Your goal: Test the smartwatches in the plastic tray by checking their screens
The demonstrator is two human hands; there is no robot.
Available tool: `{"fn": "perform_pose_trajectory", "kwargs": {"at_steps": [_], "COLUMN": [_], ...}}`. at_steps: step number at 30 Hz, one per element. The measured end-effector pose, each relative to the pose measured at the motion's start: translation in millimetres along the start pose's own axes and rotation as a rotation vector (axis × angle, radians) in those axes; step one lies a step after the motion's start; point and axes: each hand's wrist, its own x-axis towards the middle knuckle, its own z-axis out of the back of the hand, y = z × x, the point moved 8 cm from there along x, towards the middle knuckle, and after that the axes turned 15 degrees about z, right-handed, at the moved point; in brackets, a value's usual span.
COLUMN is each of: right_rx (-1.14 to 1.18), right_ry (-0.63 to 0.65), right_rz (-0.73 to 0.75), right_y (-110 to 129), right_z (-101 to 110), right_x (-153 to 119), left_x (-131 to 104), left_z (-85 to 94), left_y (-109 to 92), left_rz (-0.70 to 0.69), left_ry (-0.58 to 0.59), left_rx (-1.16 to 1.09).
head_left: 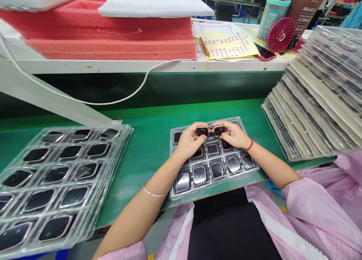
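Observation:
A clear plastic tray lies on the green bench in front of me, with smartwatch cases sitting in its pockets. Over its far rows, my left hand pinches one smartwatch case between thumb and fingers. Close beside it, my right hand grips a second smartwatch case. Both cases have dark glass faces turned up towards me and pale metallic rims. The two hands nearly meet, and they hide some of the tray's pockets.
Stacked trays of watch cases stand at the left. A tall leaning stack of trays rises at the right. Above the bench, a shelf carries red foam, papers, a phone and a pink fan. A white cable droops below it.

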Motion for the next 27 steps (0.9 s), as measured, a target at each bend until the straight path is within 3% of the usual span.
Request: {"fn": "perform_pose_trajectory", "kwargs": {"at_steps": [5, 8, 14, 21, 27], "right_rx": [0.026, 0.179, 0.615, 0.919, 1.001], "right_ry": [-0.009, -0.055, -0.176, -0.251, -0.255], "right_rz": [-0.021, -0.089, -0.295, -0.507, -0.562], "right_y": [-4.4, -10.1, -22.4, -31.5, -25.4], "right_z": [-1.2, 1.5, 13.4, 12.4, 8.8], "right_x": [-0.9, -1.5, -4.2, -7.8, -8.7], "left_x": [1.1, 2.5, 10.3, 12.1, 10.4], "left_z": [-0.5, 0.5, 8.7, 14.1, 9.1], "left_y": [1.5, 2.2, 11.8, 20.4, 14.2], "left_rz": [0.008, 0.047, 0.251, 0.511, 0.488], "left_ry": [0.005, 0.042, 0.174, 0.182, 0.241], "left_rx": [-0.008, -0.115, -0.444, -0.753, -0.828]}}
